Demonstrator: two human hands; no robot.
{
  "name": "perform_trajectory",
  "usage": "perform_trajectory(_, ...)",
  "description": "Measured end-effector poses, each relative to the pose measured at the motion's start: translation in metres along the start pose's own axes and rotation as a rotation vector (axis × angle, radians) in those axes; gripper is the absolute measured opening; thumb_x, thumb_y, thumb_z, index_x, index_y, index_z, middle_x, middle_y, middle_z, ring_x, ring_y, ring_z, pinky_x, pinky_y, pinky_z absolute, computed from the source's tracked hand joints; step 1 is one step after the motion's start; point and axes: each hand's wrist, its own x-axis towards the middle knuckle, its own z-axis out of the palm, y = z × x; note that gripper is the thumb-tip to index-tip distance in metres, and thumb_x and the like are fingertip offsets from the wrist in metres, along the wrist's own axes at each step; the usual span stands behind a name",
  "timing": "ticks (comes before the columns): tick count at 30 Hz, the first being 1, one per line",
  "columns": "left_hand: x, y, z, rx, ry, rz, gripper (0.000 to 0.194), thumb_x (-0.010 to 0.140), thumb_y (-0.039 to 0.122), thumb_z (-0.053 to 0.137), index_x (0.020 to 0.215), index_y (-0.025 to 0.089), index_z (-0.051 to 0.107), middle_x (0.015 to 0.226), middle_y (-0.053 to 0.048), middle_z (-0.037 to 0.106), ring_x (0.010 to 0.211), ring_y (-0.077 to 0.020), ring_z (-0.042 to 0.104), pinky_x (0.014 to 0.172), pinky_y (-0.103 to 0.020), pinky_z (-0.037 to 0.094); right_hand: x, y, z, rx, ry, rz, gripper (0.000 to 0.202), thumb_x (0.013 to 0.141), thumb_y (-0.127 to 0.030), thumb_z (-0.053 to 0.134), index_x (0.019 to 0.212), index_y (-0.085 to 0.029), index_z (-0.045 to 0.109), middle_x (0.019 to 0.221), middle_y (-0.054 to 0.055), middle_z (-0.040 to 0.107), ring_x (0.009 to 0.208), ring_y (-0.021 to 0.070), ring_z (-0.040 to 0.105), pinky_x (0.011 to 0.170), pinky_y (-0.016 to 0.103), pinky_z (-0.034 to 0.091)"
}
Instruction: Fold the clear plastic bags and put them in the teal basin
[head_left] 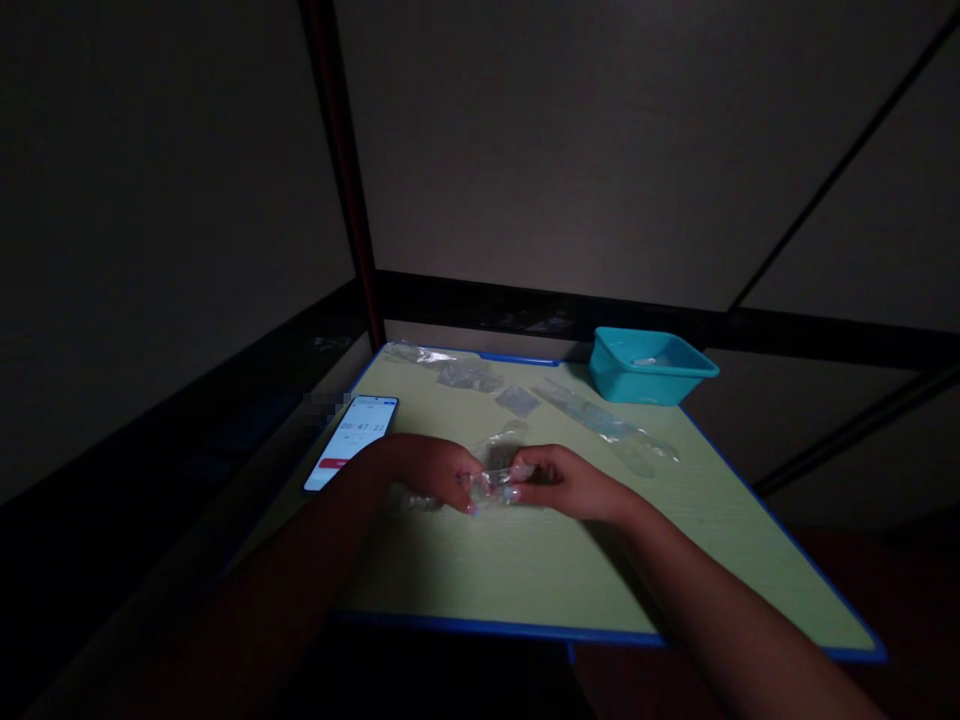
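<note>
Between my two hands, just over the table, is a clear plastic bag (495,482), crinkled and shiny. My left hand (444,474) pinches its left side, thumb toward me. My right hand (556,482) grips the right side between thumb and curled fingers. Part of the clear plastic spreads out behind and to the left of my fingers. Whether anything lies inside the bag is too dim to make out. Beyond my hands lie a small flat clear packet (517,401) and a long clear plastic sleeve (592,412). More crumpled clear plastic (469,376) rests at the back left.
A pale yellow-green table (495,580) with blue edging stands in a dim corner against walls. A turquoise plastic basket (637,385) sits at its back right corner with something clear inside. On the left, a phone (360,430) shows a running timer, close to my left forearm.
</note>
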Motion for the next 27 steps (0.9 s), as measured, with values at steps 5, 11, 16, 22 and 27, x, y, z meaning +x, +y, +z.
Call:
perform_trajectory(5,-0.001,0.002,0.0,-0.031,0.001,0.055,0.018,0.071,0.03,0.061,0.078,0.017,0.051,0.066,0.004,0.05,0.063,-0.0107,0.047,0.056,-0.02,0.035,0.001,0.005,0.001,-0.04,-0.079,0.112,0.029,0.077,-0.041,0.06,0.07,-0.014,0.052,0.057,-0.003,0.05,0.052,0.0087,0.048,0.05,0.021,0.037)
perform_trajectory(11,0.001,0.005,0.001,0.098,-0.043,0.076,0.023,0.071,0.033,0.064,0.063,0.016,0.051,0.057,0.005,0.048,0.057,-0.0097,0.044,0.053,-0.02,0.032,-0.003,-0.001,0.0,-0.09,-0.195,0.156,0.025,0.081,-0.037,0.055,0.07,-0.015,0.053,0.059,-0.003,0.053,0.044,0.0065,0.048,0.044,0.019,0.038)
perform_trajectory(16,0.002,0.004,0.001,0.13,-0.067,0.046,0.014,0.069,0.027,0.066,0.064,0.015,0.06,0.055,0.005,0.053,0.055,-0.009,0.046,0.052,-0.019,0.032,-0.006,-0.004,-0.002,-0.23,-0.21,0.19,0.016,0.083,-0.025,0.049,0.071,-0.015,0.052,0.06,-0.003,0.056,0.041,0.0057,0.051,0.043,0.017,0.037)
perform_trajectory(22,0.005,-0.006,0.001,0.131,-0.084,0.043,0.017,0.065,0.032,0.07,0.063,0.016,0.066,0.053,0.004,0.057,0.052,-0.0097,0.048,0.052,-0.021,0.033,-0.007,-0.007,-0.002,-0.349,-0.191,0.228,0.021,0.086,-0.031,0.046,0.073,-0.016,0.051,0.057,-0.002,0.058,0.038,0.007,0.051,0.043,0.018,0.035)
perform_trajectory(27,0.006,-0.003,0.005,0.213,-0.01,-0.017,0.022,0.062,0.034,0.073,0.061,0.015,0.062,0.052,0.005,0.055,0.05,-0.0091,0.046,0.048,-0.02,0.031,-0.005,-0.01,-0.003,-0.565,-0.064,0.213,0.026,0.086,-0.041,0.047,0.08,-0.017,0.056,0.061,0.0,0.06,0.046,0.0087,0.051,0.049,0.021,0.032)
